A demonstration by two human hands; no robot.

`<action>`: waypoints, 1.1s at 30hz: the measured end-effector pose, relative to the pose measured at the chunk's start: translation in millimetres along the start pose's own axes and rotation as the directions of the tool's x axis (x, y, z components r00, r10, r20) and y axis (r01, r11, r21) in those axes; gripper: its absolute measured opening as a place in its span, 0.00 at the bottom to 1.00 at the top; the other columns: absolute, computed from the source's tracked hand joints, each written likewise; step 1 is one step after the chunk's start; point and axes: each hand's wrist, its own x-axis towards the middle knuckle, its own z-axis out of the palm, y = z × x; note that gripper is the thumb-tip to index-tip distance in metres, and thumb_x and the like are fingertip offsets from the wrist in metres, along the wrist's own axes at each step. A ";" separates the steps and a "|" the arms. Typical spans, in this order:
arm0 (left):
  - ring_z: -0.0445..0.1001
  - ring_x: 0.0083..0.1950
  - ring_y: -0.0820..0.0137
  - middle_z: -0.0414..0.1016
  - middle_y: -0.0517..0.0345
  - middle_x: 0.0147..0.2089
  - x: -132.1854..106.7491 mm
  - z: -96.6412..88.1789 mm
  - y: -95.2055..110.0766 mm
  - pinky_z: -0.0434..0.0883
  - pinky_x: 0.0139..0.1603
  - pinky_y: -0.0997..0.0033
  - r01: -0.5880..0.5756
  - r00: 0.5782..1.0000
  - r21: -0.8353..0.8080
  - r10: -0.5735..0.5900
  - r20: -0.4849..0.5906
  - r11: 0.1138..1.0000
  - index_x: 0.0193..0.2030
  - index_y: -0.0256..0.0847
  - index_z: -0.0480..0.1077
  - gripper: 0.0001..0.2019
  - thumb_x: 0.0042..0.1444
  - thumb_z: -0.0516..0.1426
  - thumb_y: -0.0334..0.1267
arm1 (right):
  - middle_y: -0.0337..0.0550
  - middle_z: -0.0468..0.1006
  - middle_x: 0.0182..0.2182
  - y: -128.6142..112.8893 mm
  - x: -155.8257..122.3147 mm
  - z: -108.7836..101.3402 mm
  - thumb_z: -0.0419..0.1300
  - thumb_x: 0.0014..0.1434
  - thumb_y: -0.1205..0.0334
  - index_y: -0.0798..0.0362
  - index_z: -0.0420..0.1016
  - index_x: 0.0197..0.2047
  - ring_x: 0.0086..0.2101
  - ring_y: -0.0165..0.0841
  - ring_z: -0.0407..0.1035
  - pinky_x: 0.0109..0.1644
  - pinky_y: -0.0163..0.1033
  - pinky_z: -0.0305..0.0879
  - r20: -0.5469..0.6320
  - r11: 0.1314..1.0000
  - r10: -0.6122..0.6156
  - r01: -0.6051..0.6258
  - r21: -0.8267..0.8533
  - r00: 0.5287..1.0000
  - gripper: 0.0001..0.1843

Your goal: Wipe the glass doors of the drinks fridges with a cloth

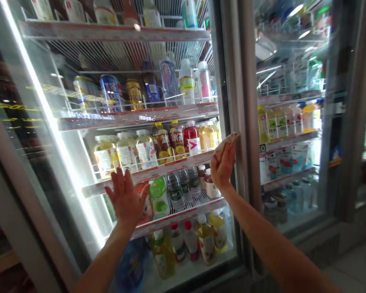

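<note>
My left hand is raised with its fingers spread, in front of the glass door of a lit drinks fridge; it holds nothing, and whether the palm touches the glass I cannot tell. My right hand is closed on a pale, crumpled cloth, held at the right edge of the glass beside the metal door frame. Behind the glass, bottles of pale yellow drink stand near the left hand, and a red bottle stands left of the cloth.
Shelves behind the door carry cans, water bottles and a green carton. A second glass-fronted fridge section with more drinks stands to the right. A bright light strip runs down the left side. Floor tiles show at lower right.
</note>
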 end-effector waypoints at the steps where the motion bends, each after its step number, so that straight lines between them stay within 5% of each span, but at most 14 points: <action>1: 0.39 0.72 0.52 0.43 0.35 0.70 0.0 0.4 0.0 0.39 0.66 0.40 -0.002 1.000 0.000 0.002 -0.004 1.000 0.70 0.36 0.38 0.39 0.59 0.46 0.58 | 0.55 0.40 0.68 -4.5 -3.6 1.6 0.46 0.63 0.60 0.54 0.29 0.70 0.66 0.49 0.42 0.62 0.61 0.54 0.022 1.000 -0.025 0.025 0.012 0.999 0.38; 5: 0.39 0.72 0.54 0.44 0.35 0.70 0.7 -1.4 0.2 0.39 0.67 0.42 0.002 1.000 -0.012 -0.002 0.003 1.000 0.70 0.36 0.40 0.39 0.59 0.46 0.58 | 0.48 0.49 0.66 -29.6 -13.1 1.7 0.46 0.63 0.60 0.47 0.24 0.70 0.65 0.43 0.46 0.64 0.57 0.51 0.160 0.960 -0.278 0.268 0.081 0.947 0.40; 10: 0.39 0.72 0.54 0.45 0.36 0.70 0.6 -2.5 0.9 0.38 0.68 0.44 0.026 1.000 -0.015 -0.026 0.016 1.000 0.69 0.36 0.41 0.39 0.59 0.46 0.58 | 0.48 0.49 0.67 -33.3 3.9 -6.4 0.47 0.63 0.57 0.48 0.42 0.69 0.66 0.43 0.42 0.66 0.59 0.43 0.154 0.933 -0.355 0.360 -0.002 0.922 0.33; 15: 0.36 0.72 0.56 0.41 0.37 0.71 -1.1 -0.2 -0.3 0.34 0.68 0.47 0.020 1.000 -0.014 -0.020 0.019 1.000 0.70 0.35 0.39 0.40 0.59 0.45 0.59 | 0.39 0.58 0.64 -32.4 18.8 -4.7 0.46 0.64 0.58 0.46 0.54 0.65 0.67 0.35 0.38 0.69 0.52 0.37 0.266 0.811 -0.571 0.584 0.037 0.777 0.26; 17: 0.35 0.72 0.56 0.40 0.38 0.71 -1.5 -0.2 -0.9 0.33 0.68 0.48 0.029 0.999 -0.022 -0.028 0.040 0.999 0.70 0.36 0.39 0.40 0.59 0.45 0.59 | 0.39 0.59 0.64 -25.5 23.9 -1.7 0.45 0.65 0.59 0.46 0.55 0.64 0.66 0.34 0.40 0.69 0.53 0.38 0.235 0.842 -0.527 0.539 0.017 0.817 0.25; 19: 0.34 0.72 0.56 0.39 0.39 0.71 -1.7 0.0 -1.1 0.32 0.68 0.47 0.034 0.998 -0.035 -0.032 0.057 0.999 0.70 0.37 0.38 0.40 0.58 0.46 0.59 | 0.47 0.57 0.64 -19.1 26.5 1.3 0.42 0.66 0.60 0.51 0.51 0.66 0.66 0.37 0.41 0.67 0.56 0.41 0.126 0.940 -0.327 0.336 -0.056 0.937 0.26; 21: 0.34 0.72 0.54 0.38 0.39 0.72 -1.7 0.8 -0.8 0.31 0.68 0.46 0.037 0.997 -0.047 -0.034 0.067 0.998 0.70 0.37 0.37 0.41 0.58 0.46 0.59 | 0.58 0.53 0.65 -22.5 22.7 3.9 0.40 0.66 0.61 0.59 0.48 0.67 0.67 0.41 0.39 0.66 0.58 0.43 0.028 0.988 -0.131 0.133 -0.083 0.991 0.28; 24: 0.34 0.72 0.53 0.38 0.38 0.71 -1.4 2.1 -0.2 0.31 0.67 0.44 0.045 0.997 -0.037 -0.042 0.062 0.998 0.70 0.36 0.38 0.41 0.58 0.46 0.59 | 0.60 0.52 0.65 -53.4 3.6 6.7 0.42 0.65 0.61 0.64 0.51 0.65 0.67 0.42 0.34 0.66 0.55 0.46 0.119 0.976 -0.211 0.215 -0.024 0.970 0.27; 29: 0.34 0.72 0.54 0.38 0.38 0.71 -3.0 -1.1 -6.1 0.33 0.68 0.44 0.006 0.998 -0.013 -0.005 0.068 1.000 0.70 0.36 0.38 0.40 0.59 0.46 0.58 | 0.40 0.58 0.64 -100.2 -7.5 10.8 0.44 0.64 0.61 0.51 0.56 0.64 0.67 0.34 0.39 0.69 0.49 0.44 0.316 0.813 -0.580 0.557 0.168 0.751 0.24; 30: 0.34 0.72 0.55 0.38 0.39 0.71 -3.8 -2.2 -8.5 0.34 0.68 0.45 -0.014 0.997 -0.013 0.015 0.080 1.000 0.70 0.37 0.38 0.39 0.59 0.46 0.58 | 0.41 0.57 0.64 -100.9 -0.2 12.2 0.43 0.65 0.61 0.51 0.55 0.64 0.67 0.34 0.39 0.69 0.50 0.44 0.326 0.825 -0.563 0.537 0.176 0.759 0.25; 33: 0.34 0.72 0.56 0.39 0.41 0.72 -6.4 -4.6 -14.6 0.35 0.68 0.46 -0.069 0.991 -0.010 0.069 0.113 0.998 0.70 0.38 0.38 0.38 0.60 0.46 0.57 | 0.48 0.53 0.66 -97.1 23.8 18.0 0.41 0.65 0.62 0.57 0.51 0.66 0.67 0.38 0.35 0.68 0.55 0.43 0.271 0.956 -0.292 0.274 0.101 0.917 0.27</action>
